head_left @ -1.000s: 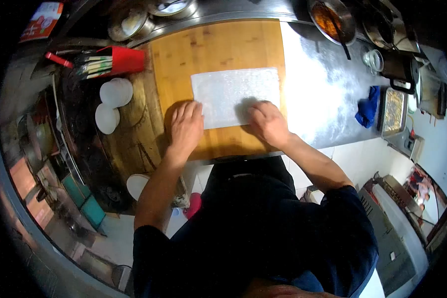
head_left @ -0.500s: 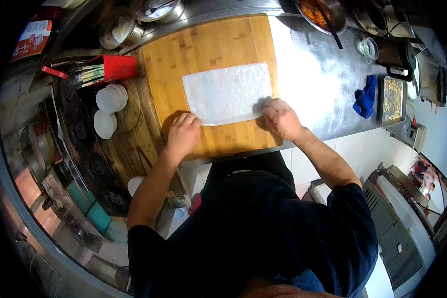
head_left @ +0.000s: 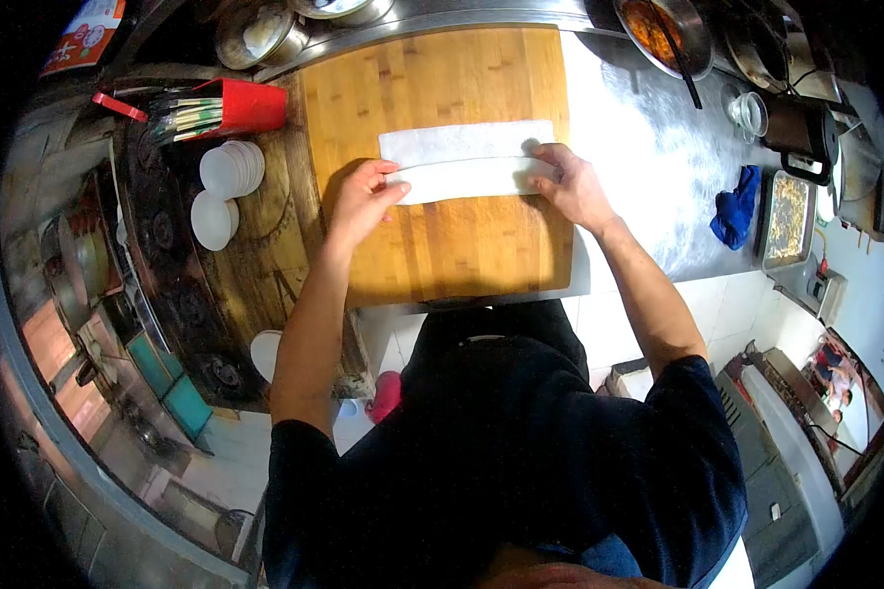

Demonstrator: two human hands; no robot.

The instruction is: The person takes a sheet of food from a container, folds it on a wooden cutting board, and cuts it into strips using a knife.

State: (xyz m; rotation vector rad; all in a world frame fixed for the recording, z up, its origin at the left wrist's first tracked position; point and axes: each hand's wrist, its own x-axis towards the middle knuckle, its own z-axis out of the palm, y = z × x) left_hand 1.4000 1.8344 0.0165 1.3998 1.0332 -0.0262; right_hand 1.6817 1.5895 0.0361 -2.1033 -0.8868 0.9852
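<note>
White sheet (head_left: pixel 467 144) between my two hands, long axis running left to right
It lies part-folded on the wooden board (head_left: pixel 442 250), my left hand (head_left: pixel 366 201) and right hand (head_left: pixel 573 187) equally near, gripping the fold's opposite ends between thumb and fingers; some fingertips are hard to make out, and the folded layer hides whatever is beneath
</note>
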